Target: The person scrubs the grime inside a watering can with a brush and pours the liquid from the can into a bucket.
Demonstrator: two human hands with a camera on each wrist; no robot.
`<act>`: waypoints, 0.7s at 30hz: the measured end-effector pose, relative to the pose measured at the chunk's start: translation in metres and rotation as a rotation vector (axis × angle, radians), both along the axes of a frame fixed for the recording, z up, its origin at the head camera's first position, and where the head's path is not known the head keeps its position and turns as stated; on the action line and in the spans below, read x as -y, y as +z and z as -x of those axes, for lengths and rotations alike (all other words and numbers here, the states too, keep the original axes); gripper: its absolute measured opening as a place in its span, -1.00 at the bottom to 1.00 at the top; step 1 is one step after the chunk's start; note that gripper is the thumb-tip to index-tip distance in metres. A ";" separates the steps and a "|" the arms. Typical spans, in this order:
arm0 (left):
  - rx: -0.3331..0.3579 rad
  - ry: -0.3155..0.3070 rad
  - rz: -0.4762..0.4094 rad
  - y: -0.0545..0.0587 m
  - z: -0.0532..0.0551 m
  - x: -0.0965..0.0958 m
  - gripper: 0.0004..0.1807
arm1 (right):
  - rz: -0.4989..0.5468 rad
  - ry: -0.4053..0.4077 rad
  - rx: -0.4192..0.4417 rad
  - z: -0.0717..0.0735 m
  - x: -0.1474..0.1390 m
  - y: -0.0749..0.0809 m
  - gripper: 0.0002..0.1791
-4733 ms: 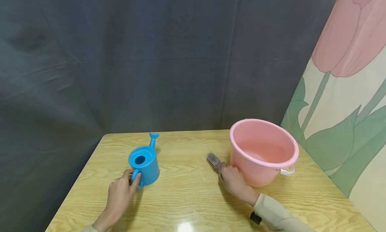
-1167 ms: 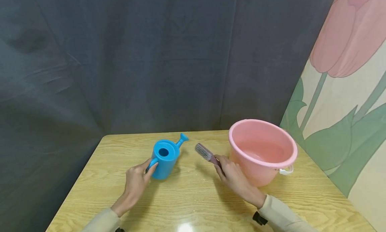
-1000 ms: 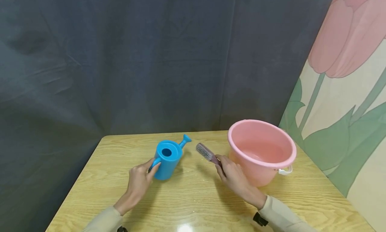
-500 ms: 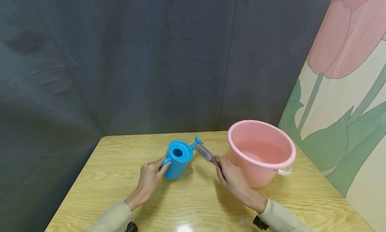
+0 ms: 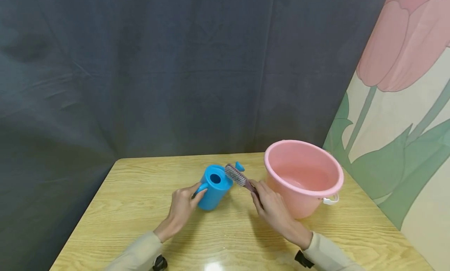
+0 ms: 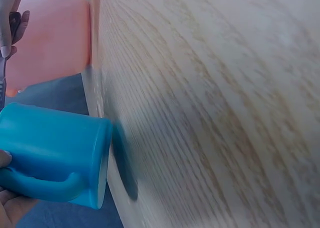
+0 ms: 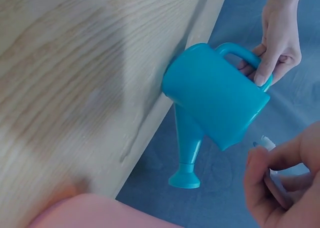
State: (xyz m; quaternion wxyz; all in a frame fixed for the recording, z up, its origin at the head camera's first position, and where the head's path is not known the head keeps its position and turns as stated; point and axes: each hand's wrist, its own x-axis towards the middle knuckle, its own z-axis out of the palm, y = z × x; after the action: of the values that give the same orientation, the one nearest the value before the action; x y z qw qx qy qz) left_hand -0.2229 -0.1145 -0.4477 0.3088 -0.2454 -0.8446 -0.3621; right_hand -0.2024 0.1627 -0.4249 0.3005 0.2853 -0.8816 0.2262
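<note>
My left hand (image 5: pixel 181 208) grips the handle of a blue watering can (image 5: pixel 211 194) and holds it raised and tilted to the right over the table. In the left wrist view, the can (image 6: pixel 55 150) hangs above its shadow on the wood. My right hand (image 5: pixel 272 206) holds a mauve hairbrush (image 5: pixel 236 175) by its handle, bristles showing. The brush head overlaps the can's rim and spout in the head view; whether they touch I cannot tell. In the right wrist view, the can's spout (image 7: pixel 187 143) points away and the right fingers (image 7: pixel 260 175) hide most of the brush.
A pink bucket (image 5: pixel 274 185) with a white handle grip (image 5: pixel 330 200) stands right behind my right hand. The wooden table (image 5: pixel 218 239) carries small droplets. A dark cloth (image 5: pixel 193 75) hangs behind it, and a flower-painted wall (image 5: pixel 393 169) rises at the right.
My left hand has lifted the watering can off the table and carried it right, up to the hairbrush. My right hand has raised the hairbrush from the table and now stays nearly still.
</note>
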 end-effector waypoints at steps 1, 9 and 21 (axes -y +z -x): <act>0.000 -0.002 0.000 0.000 0.001 -0.001 -0.94 | 0.000 -0.001 -0.003 0.000 0.000 0.001 -0.65; -0.021 -0.021 0.001 -0.003 0.005 -0.004 -0.92 | -0.022 0.008 -0.016 0.001 0.003 0.007 -0.60; -0.082 -0.055 0.054 -0.004 0.002 -0.004 -0.81 | 0.009 0.073 -0.082 0.002 0.007 0.013 -0.62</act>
State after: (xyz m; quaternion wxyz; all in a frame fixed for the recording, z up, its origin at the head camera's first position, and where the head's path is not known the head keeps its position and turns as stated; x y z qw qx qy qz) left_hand -0.2254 -0.1103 -0.4512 0.3261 -0.2914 -0.8338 -0.3371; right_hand -0.2045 0.1553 -0.4120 0.3292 0.3248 -0.8565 0.2293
